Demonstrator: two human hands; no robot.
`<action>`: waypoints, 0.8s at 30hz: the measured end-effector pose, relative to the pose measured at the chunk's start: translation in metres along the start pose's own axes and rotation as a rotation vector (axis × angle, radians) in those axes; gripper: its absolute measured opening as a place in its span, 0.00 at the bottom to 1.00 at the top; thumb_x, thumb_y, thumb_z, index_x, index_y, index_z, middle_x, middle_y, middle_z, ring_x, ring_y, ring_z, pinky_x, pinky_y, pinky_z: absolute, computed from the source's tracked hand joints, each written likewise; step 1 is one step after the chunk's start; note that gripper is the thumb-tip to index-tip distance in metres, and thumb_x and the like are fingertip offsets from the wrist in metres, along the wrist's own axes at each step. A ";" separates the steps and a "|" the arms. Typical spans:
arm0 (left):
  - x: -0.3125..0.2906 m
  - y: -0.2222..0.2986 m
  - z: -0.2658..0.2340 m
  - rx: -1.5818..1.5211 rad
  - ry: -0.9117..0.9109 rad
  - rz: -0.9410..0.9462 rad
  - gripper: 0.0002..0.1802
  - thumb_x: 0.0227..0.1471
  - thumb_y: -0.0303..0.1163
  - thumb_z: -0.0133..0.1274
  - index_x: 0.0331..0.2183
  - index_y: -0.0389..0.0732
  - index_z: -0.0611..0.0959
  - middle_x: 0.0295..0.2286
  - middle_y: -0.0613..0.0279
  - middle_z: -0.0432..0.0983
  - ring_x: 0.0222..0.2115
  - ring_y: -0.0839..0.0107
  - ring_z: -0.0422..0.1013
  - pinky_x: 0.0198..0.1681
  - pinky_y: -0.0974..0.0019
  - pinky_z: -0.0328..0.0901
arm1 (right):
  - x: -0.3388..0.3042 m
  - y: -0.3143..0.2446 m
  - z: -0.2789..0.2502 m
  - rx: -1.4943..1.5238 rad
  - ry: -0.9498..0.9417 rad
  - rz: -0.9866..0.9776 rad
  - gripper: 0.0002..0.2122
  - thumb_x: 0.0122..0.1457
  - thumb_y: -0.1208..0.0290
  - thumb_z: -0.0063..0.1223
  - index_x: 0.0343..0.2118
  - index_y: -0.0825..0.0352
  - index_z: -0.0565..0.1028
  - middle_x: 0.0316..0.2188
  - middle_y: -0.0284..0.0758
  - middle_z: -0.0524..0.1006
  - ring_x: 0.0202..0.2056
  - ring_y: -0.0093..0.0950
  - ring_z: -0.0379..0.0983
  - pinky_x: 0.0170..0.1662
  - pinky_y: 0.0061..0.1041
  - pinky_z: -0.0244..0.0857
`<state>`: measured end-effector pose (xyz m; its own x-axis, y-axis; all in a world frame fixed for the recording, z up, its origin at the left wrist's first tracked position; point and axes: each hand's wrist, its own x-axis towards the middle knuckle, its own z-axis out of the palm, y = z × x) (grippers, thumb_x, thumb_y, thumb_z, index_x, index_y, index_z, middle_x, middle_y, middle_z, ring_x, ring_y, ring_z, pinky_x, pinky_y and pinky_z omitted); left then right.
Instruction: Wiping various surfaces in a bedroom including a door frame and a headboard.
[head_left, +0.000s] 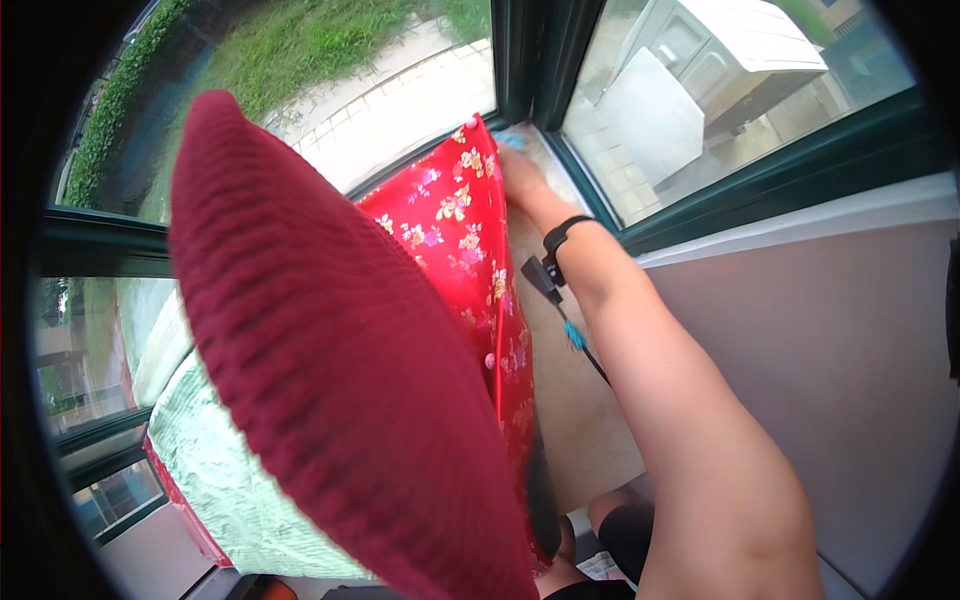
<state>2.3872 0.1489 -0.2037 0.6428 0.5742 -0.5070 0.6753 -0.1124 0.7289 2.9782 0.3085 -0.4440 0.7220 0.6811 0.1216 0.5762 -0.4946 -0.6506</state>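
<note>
My right arm stretches up to the far window corner, and my right hand (522,178) is low against the pale sill (565,385). Its fingers are closed on a small light-blue cloth (512,140), only partly showing. Beside that hand stands the edge of a shiny red floral cushion (450,215) with pink buttons. A large ribbed maroon cushion (330,330) tilts up close in front of me and covers much of the view. My left hand does not show.
Dark green window frames (780,165) meet at the far corner, with grass and paving outside. A pale green quilted pad (225,470) lies at the lower left. A grey wall panel (810,360) runs along the right. A black wrist strap (555,250) with a cord is on my right wrist.
</note>
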 end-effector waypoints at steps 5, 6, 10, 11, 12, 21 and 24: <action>-0.025 0.015 -0.007 -0.564 0.131 -0.381 0.14 0.65 0.35 0.44 0.34 0.40 0.81 0.24 0.73 0.69 0.15 0.85 0.52 0.17 0.76 0.47 | 0.003 -0.005 0.013 -0.533 0.091 -0.247 0.18 0.57 0.63 0.51 0.46 0.68 0.71 0.50 0.44 0.70 0.56 0.43 0.65 0.55 0.35 0.66; -0.035 0.013 -0.016 -0.417 0.125 -0.324 0.12 0.63 0.33 0.45 0.35 0.39 0.81 0.26 0.68 0.71 0.19 0.80 0.56 0.22 0.71 0.51 | 0.005 -0.019 0.007 -0.588 0.101 -0.158 0.18 0.57 0.64 0.52 0.47 0.70 0.70 0.50 0.45 0.70 0.56 0.42 0.66 0.55 0.35 0.66; -0.044 -0.030 -0.015 0.099 0.039 -0.078 0.11 0.55 0.27 0.49 0.40 0.38 0.81 0.33 0.48 0.76 0.33 0.58 0.71 0.39 0.54 0.64 | -0.008 -0.010 -0.004 -0.531 0.200 0.140 0.19 0.56 0.68 0.52 0.48 0.72 0.69 0.47 0.50 0.72 0.52 0.44 0.69 0.53 0.35 0.67; -0.039 -0.038 -0.008 0.214 0.005 -0.001 0.13 0.53 0.25 0.50 0.41 0.38 0.81 0.35 0.43 0.78 0.37 0.52 0.75 0.43 0.49 0.67 | -0.011 0.005 -0.015 -0.544 0.250 0.284 0.19 0.56 0.69 0.52 0.48 0.72 0.69 0.45 0.50 0.74 0.51 0.45 0.71 0.52 0.35 0.68; -0.037 -0.046 -0.010 0.073 -0.007 -0.176 0.16 0.52 0.24 0.49 0.43 0.40 0.82 0.35 0.38 0.79 0.36 0.57 0.77 0.42 0.49 0.67 | -0.031 -0.010 0.000 -0.735 0.129 0.256 0.19 0.58 0.68 0.50 0.50 0.73 0.72 0.45 0.52 0.75 0.50 0.46 0.72 0.49 0.39 0.69; -0.014 0.002 -0.022 0.334 0.024 0.220 0.14 0.36 0.14 0.48 0.29 0.37 0.81 0.30 0.56 0.79 0.33 0.54 0.74 0.38 0.57 0.68 | -0.156 -0.038 -0.016 -1.305 -0.486 0.355 0.18 0.62 0.68 0.44 0.51 0.70 0.76 0.50 0.48 0.75 0.50 0.45 0.72 0.43 0.50 0.65; -0.017 0.002 -0.025 0.338 0.023 0.195 0.15 0.35 0.14 0.48 0.29 0.37 0.81 0.29 0.55 0.79 0.33 0.54 0.73 0.38 0.54 0.68 | -0.180 -0.057 -0.022 -1.162 -0.557 0.307 0.16 0.64 0.68 0.42 0.48 0.69 0.76 0.46 0.47 0.75 0.47 0.42 0.71 0.42 0.51 0.62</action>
<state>2.3685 0.1593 -0.1826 0.7651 0.5334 -0.3606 0.6248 -0.4800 0.6158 2.8244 0.2018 -0.4123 0.7891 0.4507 -0.4174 0.6107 -0.6486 0.4542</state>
